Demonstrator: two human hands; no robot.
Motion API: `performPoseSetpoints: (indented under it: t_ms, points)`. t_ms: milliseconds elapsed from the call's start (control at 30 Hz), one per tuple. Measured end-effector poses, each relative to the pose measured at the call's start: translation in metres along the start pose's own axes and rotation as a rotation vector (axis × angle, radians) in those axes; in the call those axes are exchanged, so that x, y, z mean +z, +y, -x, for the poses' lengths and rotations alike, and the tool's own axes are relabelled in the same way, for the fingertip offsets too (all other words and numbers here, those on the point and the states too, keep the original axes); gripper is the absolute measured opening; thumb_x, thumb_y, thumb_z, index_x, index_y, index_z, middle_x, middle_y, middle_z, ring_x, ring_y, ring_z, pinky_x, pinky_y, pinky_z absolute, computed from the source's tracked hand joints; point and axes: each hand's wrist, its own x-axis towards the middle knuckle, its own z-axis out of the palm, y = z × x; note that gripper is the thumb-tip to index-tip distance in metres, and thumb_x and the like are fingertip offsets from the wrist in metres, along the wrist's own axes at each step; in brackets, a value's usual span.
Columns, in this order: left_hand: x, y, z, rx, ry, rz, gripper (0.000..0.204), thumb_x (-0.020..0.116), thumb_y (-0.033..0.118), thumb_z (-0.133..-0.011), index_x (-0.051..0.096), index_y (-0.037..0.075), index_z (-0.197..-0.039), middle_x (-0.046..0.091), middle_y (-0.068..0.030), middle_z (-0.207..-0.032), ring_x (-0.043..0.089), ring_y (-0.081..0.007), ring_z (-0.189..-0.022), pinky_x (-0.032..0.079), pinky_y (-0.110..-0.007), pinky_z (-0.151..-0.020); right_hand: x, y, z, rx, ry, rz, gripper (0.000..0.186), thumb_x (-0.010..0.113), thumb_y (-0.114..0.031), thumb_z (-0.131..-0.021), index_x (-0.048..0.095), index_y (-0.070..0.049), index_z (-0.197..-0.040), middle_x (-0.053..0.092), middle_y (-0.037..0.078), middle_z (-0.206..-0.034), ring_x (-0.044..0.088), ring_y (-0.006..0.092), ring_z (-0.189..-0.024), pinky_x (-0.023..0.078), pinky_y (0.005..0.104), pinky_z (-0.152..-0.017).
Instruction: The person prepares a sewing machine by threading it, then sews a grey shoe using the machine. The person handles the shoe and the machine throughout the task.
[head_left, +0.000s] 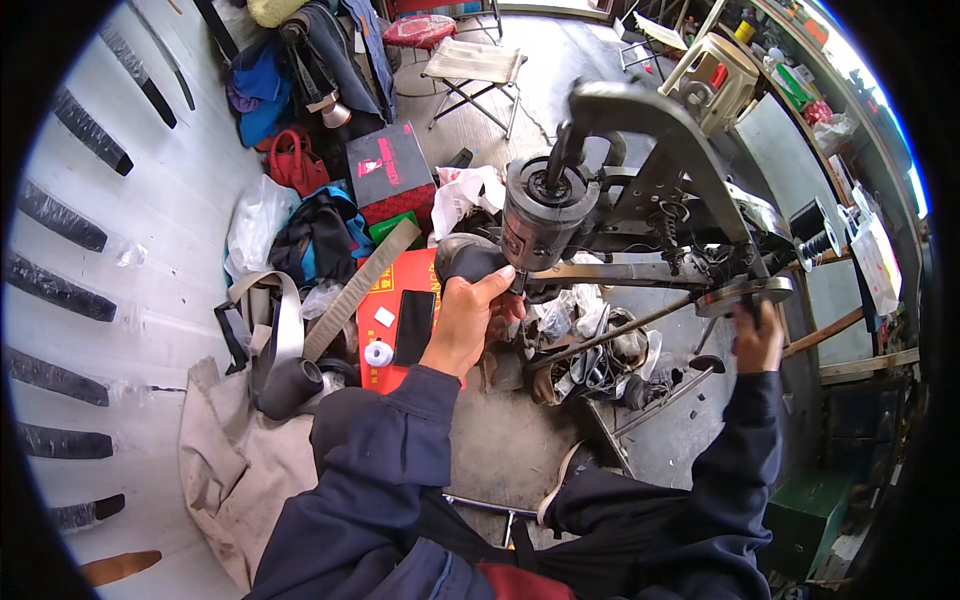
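A black hand-cranked shoe-stitching machine [660,130] stands in front of me, its round head [550,205] over a long narrow arm [620,272]. My left hand [467,318] is closed on a dark shoe [472,262] at the tip of that arm, under the head. The thumb lies along the shoe's side, and the other fingers are partly hidden beneath. On the right, my right hand [758,336] grips the rim of the machine's handwheel [742,298], its fingers curled round the edge. The needle is too small to make out.
Left of the machine, a red box [400,340] bears a black phone [414,327] and a white roll [378,353]. A thread spool [815,235] stands right of the wheel. Scraps [610,350] lie under the arm. Beyond are a shoe box [392,170] and a folding stool [475,65].
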Motion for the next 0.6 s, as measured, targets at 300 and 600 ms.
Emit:
performPoseSetpoints:
  t_ms: [300,600]
  points:
    - [0.000,0.002,-0.003,-0.001,-0.001,0.017,0.022,0.060,0.016,-0.096,0.068,-0.002,-0.087,0.067,-0.0093,-0.074,0.064,-0.0172,-0.063,0.049,-0.030,-0.060,-0.024,0.143,-0.042,0.100,0.187,0.200,0.020,0.067,-0.018,-0.093,0.060,-0.002,-0.102,0.067,0.013,-0.087,0.064,0.0254,-0.082,0.049,0.0383,-0.078]
    - [0.001,0.004,-0.004,0.005,0.018,0.011,0.026,0.061,0.018,-0.097,0.069,-0.002,-0.082,0.066,-0.0076,-0.070,0.062,-0.0143,-0.059,0.047,-0.028,-0.057,0.011,0.009,0.005,0.116,-0.270,-0.151,0.016,0.068,-0.016,-0.094,0.063,-0.002,-0.100,0.057,0.001,-0.069,0.053,0.0107,-0.050,0.042,0.0278,-0.044]
